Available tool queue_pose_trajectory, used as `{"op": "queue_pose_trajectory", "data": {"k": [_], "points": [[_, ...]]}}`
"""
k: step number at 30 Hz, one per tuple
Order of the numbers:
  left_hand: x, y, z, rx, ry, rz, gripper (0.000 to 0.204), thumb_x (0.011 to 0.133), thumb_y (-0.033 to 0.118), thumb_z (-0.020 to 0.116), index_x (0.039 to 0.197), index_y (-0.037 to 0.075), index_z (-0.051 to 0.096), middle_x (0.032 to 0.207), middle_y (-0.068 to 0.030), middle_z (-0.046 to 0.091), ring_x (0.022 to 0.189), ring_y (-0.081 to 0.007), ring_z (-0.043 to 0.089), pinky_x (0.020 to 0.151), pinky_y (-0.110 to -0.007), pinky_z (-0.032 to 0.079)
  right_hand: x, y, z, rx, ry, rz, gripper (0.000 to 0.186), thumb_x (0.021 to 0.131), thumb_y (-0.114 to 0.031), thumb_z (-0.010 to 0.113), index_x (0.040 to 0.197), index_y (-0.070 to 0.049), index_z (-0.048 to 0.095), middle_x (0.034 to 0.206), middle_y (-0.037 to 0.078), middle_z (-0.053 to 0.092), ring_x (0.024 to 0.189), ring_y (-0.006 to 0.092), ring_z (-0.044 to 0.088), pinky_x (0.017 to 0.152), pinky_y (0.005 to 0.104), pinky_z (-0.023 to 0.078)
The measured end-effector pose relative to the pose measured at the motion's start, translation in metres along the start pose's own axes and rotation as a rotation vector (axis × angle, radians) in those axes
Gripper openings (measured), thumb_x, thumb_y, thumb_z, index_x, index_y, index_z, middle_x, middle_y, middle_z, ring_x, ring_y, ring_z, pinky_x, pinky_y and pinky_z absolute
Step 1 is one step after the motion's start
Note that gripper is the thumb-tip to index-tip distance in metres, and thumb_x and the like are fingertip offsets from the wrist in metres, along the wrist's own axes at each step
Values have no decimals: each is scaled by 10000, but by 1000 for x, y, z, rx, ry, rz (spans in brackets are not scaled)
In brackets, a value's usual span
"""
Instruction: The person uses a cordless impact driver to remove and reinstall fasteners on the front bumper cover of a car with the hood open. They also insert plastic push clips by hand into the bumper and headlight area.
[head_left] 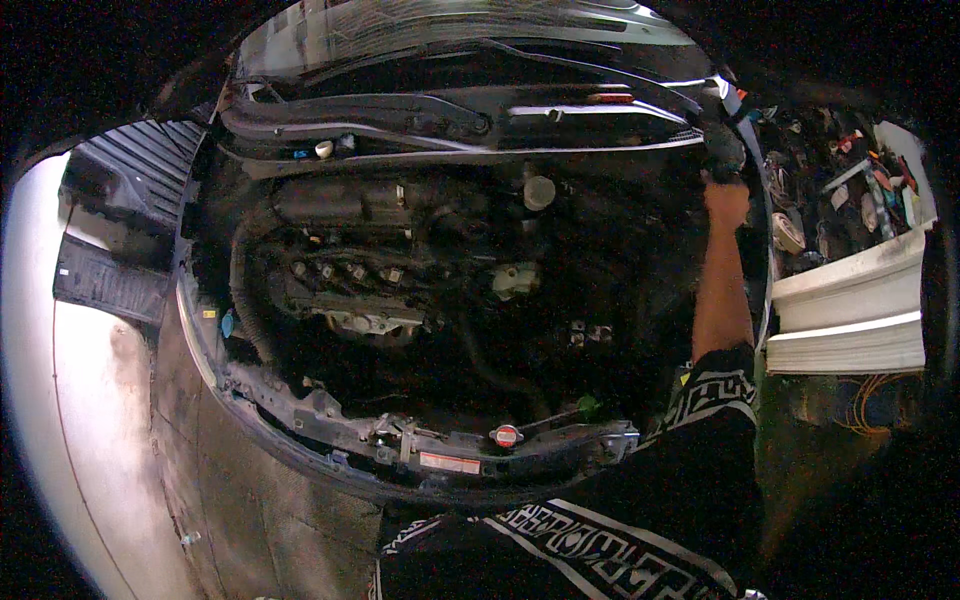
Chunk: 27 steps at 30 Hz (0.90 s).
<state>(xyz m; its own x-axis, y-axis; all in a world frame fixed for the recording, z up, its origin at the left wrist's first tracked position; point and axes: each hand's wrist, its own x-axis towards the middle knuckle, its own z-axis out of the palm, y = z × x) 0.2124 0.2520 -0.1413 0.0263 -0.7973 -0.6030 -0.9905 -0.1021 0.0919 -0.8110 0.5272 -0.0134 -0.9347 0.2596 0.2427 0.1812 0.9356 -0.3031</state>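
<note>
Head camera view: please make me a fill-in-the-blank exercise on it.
The person's bare hand in view is their ____ one.
The black sleeve has bands patterned in ____.
Of left and right, the small oval blue cap lies in the picture's ____ half.
The round silver-and-red metal cap is nearer the picture's ____ edge than its top.
Missing words: right; white; left; bottom.

One hand [727,203], one engine [345,202] and one red cap [507,436] show.

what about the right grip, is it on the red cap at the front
No, the right grip is at the far right corner of the engine bay, well apart from the red cap at the front.
</note>
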Motion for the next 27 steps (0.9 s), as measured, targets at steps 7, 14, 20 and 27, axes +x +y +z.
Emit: {"op": "queue_pose_trajectory", "data": {"k": [7, 14, 20, 27], "points": [[-13, -38, 3, 21, -52, -61, 274, 807, 308, 711, 922, 60, 700, 958, -144, 658, 874, -320, 607, 874, -502, 465, 29, -5, 11, 82, -8, 144, 797, 667, -573, 812, 1248, -58, 633, 1195, 195, 663, 1119, 391, 627, 946, 477, 503], [-15, -67, 24, 48, -141, -82, 291, 798, 346, 720, 914, 80, 720, 939, -135, 672, 853, -308, 613, 878, -515, 466, 67, 25, 36, 129, 80, 10, 688, 665, -494, 811, 1179, -56, 681, 1159, 188, 686, 1082, 369, 651, 949, 459, 491], [-13, -72, 35, 43, -189, -62, 306, 789, 378, 727, 907, 97, 738, 922, -128, 684, 834, -298, 618, 880, -527, 466, 93, 55, 33, 306, -214, -118, 624, 748, -492, 779, 1177, -49, 679, 1147, 154, 701, 1062, 344, 652, 935, 410, 491], [-10, -64, 42, 37, -231, -19, 323, 780, 416, 735, 899, 117, 759, 902, -119, 699, 812, -286, 624, 884, -541, 466, 95, 88, 68, 506, -83, -364, 481, 750, -427, 790, 1028, -39, 729, 966, 125, 736, 906, 281, 682, 819, 398, 498]]}}
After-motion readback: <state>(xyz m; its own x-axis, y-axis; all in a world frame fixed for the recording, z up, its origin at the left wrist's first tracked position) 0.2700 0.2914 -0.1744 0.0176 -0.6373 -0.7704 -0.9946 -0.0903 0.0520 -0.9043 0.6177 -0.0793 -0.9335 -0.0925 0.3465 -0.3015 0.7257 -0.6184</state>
